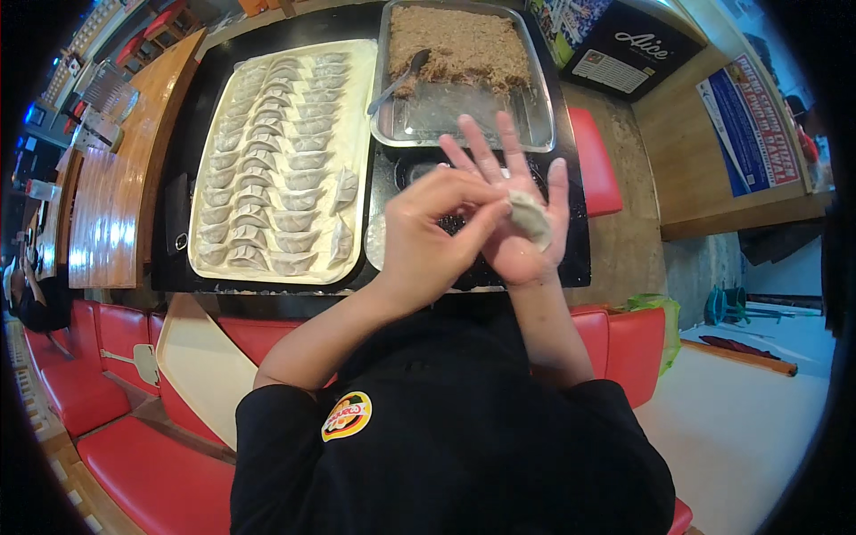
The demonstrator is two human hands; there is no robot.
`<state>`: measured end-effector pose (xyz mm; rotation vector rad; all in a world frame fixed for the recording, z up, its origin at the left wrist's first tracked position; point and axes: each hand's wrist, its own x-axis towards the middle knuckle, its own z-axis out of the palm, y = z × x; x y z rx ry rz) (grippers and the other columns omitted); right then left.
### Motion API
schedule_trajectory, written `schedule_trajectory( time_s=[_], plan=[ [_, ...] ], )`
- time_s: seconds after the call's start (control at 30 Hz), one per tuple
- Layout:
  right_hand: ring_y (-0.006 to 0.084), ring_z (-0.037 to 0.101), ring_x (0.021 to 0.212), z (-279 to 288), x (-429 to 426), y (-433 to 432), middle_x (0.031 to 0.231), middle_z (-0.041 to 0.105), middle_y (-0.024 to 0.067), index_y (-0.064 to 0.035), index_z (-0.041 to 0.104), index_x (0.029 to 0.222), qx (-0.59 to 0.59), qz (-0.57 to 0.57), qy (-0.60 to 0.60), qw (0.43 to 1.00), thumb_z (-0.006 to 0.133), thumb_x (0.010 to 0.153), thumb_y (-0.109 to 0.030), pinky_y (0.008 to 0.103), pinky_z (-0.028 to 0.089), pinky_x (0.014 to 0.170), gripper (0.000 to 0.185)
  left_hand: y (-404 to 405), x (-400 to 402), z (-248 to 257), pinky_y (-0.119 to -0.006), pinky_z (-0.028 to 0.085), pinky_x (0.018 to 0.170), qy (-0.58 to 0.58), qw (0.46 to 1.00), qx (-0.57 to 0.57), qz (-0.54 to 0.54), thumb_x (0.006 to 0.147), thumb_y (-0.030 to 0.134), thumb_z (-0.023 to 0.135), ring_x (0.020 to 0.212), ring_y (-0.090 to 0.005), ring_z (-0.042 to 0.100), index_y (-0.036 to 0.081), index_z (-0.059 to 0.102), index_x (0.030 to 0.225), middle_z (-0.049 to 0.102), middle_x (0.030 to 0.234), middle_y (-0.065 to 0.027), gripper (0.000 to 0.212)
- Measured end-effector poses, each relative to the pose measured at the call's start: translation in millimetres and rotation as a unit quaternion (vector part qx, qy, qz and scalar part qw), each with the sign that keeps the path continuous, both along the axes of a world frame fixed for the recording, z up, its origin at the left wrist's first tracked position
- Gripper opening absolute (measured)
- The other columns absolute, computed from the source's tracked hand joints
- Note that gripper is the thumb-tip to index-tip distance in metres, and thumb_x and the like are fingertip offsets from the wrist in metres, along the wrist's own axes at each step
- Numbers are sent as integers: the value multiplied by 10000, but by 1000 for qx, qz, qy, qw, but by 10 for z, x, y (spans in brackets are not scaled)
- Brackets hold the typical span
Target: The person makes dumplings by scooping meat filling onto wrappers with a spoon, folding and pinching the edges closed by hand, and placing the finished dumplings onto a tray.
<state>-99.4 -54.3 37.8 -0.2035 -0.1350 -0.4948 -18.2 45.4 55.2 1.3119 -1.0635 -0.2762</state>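
Note:
My left hand (pixel 435 227) pinches one end of a pale folded dumpling (pixel 530 219) between thumb and fingertips. Behind it my right hand (pixel 518 227) is palm up with its fingers spread wide. The dumpling lies at or just over that palm; whether it touches cannot be told. To the left, a cream tray (pixel 364 134) bears rows of pleated dumplings (pixel 254 177), with two turned lengthwise near its right edge. Beyond my hands stands a metal pan (pixel 550 114) of brown minced filling (pixel 461 47), its near part scraped bare. A spoon (pixel 401 80) leans across the pan's left side.
The black table (pixel 321 23) carries both containers; a round item (pixel 376 244) is partly hidden by my left hand. Red seats (pixel 154 475) and a leaning cream board (pixel 200 361) are at left. A wooden table (pixel 127 180) holds pitchers (pixel 110 93). Another person (pixel 37 297) sits far left.

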Motion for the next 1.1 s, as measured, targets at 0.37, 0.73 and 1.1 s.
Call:
schedule_trajectory(
  time_s=[0.37,0.73,1.1],
  plan=[
    [411,106,1448,-53,47,-34,1564,140,206,-132,140,1522,35,68,-5,997,439,937,-551,543,289,1126,779,58,138,84,-298,515,701,-105,987,116,-34,756,33,752,804,-189,655,48,726,952,664,885,-107,198],
    [413,177,1429,27,18,3,1556,186,210,-135,154,1523,-14,58,31,998,361,961,-542,562,233,1133,724,-7,196,250,-300,497,673,-216,970,63,-88,728,33,766,756,-200,614,70,728,979,629,867,-76,257],
    [437,118,1439,31,-25,-27,1567,151,209,-127,158,1525,-9,70,31,997,336,970,-525,575,169,1151,706,-67,136,241,-320,498,681,-202,972,64,-100,714,17,756,764,-222,611,67,720,937,609,850,-73,232]
  ],
)
